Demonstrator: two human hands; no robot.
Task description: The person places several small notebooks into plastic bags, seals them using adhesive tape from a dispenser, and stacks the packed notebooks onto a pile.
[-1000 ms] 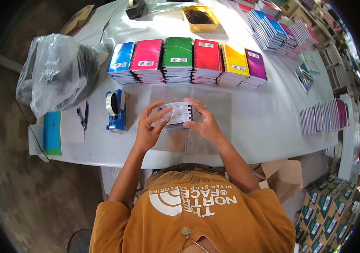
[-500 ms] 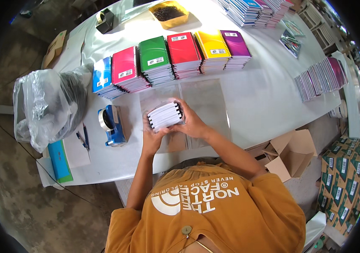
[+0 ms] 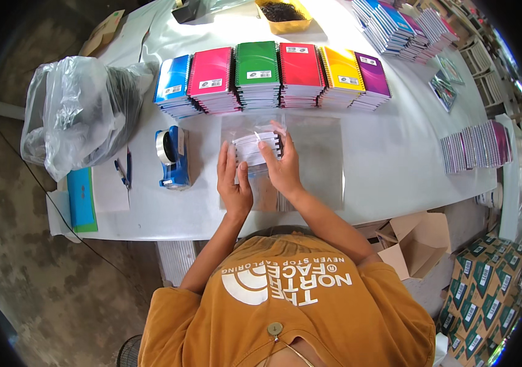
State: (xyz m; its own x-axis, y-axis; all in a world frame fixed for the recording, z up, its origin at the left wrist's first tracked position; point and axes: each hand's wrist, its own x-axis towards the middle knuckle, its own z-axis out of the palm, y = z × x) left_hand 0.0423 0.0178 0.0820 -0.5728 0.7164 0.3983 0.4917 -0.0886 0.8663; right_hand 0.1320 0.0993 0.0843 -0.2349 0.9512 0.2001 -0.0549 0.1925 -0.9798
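A small stack of spiral notebooks (image 3: 250,148) in clear plastic lies in front of me, white page edges up and black coils along its sides. My right hand (image 3: 283,166) grips it from the right, thumb over the top and fingers along the far right corner. At the near left side, my left hand (image 3: 234,188) has its fingers stretched out and apart, close against the stack; whether they touch it is hard to tell. Under both lie flat clear plastic bags (image 3: 319,174) on the white table.
Beyond the hands stands a row of colored notebook piles (image 3: 258,70). On the left are a blue tape dispenser (image 3: 177,162), scissors (image 3: 125,171) and a large plastic bag (image 3: 77,116). More notebooks (image 3: 478,147) lie at right, above an open cardboard box (image 3: 417,244). A yellow tub (image 3: 285,15) sits far back.
The stack has gone from tilted between both hands to lower on the plastic. My left hand has loosened and straightened its fingers; my right thumb has moved onto the top. The view has shifted.
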